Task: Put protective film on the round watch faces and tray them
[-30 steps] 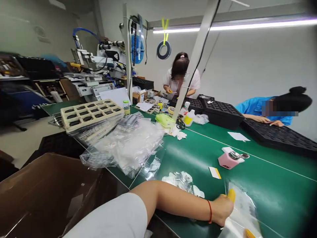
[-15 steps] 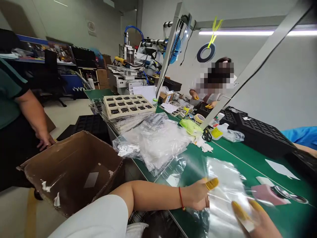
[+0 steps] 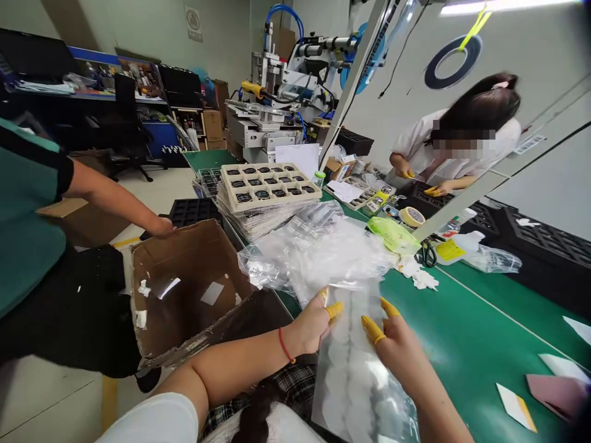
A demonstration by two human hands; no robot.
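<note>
A clear plastic bag (image 3: 348,375) with whitish round shapes showing through it hangs in front of me, over the near edge of the table. My left hand (image 3: 313,325) is closed on its upper left edge, the thumb lying on the front. On the opposite edge, my right hand (image 3: 401,347) has its thumb over the bag and a finger at the rim. Yellow finger cots cover fingertips of both hands. Just beyond the bag lies a heap of clear plastic bags (image 3: 323,246).
Left of the table stands an open cardboard box (image 3: 184,252), a person's hand (image 3: 164,226) at its rim. A cream tray (image 3: 272,184) of dark parts tops a stack. Scissors (image 3: 427,253) lie by a slanted post. Across the table another person (image 3: 457,141) handles a black tray.
The bag has come left, nearer the heap, with both my hands. My view has shifted. The person at left has reached farther along the box rim. The pink object is now at the right edge.
</note>
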